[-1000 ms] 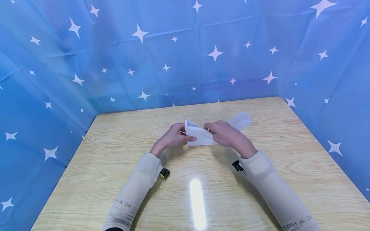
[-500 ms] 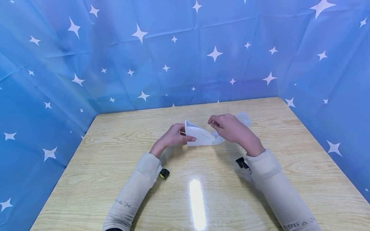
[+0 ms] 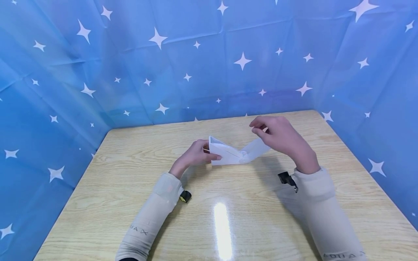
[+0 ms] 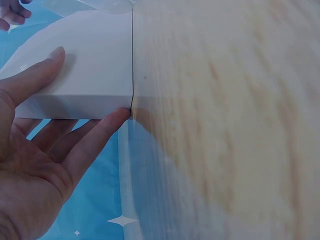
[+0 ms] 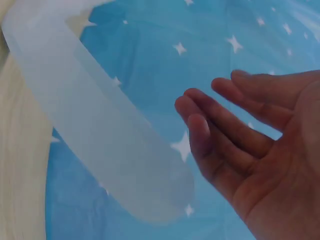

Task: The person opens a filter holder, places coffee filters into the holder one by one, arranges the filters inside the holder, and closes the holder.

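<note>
A white box-like piece with a slanted top side [image 3: 226, 154] stands on the table near its middle. My left hand [image 3: 197, 153] grips its left end, the thumb on the near face and the fingers at the end and underside, as the left wrist view shows. From the box's right end a translucent whitish strip [image 3: 255, 150] slants up to the right; its rounded end [image 5: 160, 200] shows in the right wrist view. Above and right of the strip, my right hand [image 3: 282, 135] hangs in the air with loosely bent fingers, holding nothing and apart from the strip in its wrist view.
Both hands work over a light wood-grain table [image 3: 137, 188] with a bright light reflection [image 3: 222, 230] near the front. Blue cloth with white stars [image 3: 196, 72] hangs behind and at both sides. Black straps hang at the left wrist [image 3: 185, 196] and right wrist [image 3: 287, 178].
My right hand has come away from the box's right end, moving up and to the right past the strip. The strip is now more exposed. My left hand and the box have stayed put.
</note>
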`<state>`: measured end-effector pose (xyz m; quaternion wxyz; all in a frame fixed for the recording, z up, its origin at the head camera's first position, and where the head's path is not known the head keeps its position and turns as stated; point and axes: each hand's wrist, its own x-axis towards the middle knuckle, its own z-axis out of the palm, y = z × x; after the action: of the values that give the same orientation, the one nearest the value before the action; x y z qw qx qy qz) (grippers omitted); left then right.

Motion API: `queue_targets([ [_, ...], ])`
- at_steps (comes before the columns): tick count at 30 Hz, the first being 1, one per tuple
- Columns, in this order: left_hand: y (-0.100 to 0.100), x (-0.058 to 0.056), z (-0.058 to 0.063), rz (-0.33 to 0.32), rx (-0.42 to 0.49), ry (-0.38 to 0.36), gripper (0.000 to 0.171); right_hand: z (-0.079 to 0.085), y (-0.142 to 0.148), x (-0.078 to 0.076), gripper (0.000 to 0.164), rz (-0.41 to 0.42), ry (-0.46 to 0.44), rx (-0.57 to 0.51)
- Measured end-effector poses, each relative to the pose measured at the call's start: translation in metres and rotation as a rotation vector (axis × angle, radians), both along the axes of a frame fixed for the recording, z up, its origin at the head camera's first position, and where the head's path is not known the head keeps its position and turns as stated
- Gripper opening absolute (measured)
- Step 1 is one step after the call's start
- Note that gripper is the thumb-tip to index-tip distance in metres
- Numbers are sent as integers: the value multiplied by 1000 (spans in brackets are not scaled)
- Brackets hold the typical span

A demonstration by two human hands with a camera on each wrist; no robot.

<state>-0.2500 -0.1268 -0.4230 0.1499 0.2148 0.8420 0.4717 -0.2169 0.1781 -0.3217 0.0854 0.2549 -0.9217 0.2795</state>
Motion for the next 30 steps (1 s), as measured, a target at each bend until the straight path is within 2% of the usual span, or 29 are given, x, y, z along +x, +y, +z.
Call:
queue_targets([
  [9, 0, 1, 0, 8, -8, 3, 38, 9, 31, 3, 19, -50, 28, -76],
  [14, 1, 1, 0, 12, -11, 0, 38, 8, 43, 1, 32, -3, -9, -59],
  [18, 1, 1, 0, 10, -10, 2, 38, 7, 50, -1, 50, 32, -101, -45],
  [23, 1, 1, 0, 7, -2, 2, 37, 3, 57, -6, 69, 36, -244, -54],
  [26, 1, 1, -1, 6, -2, 5, 37, -2, 61, -9, 72, 36, -302, -76],
  [30, 0, 1, -1, 5, -5, 4, 37, -7, 67, -13, 68, 36, -345, -84],
])
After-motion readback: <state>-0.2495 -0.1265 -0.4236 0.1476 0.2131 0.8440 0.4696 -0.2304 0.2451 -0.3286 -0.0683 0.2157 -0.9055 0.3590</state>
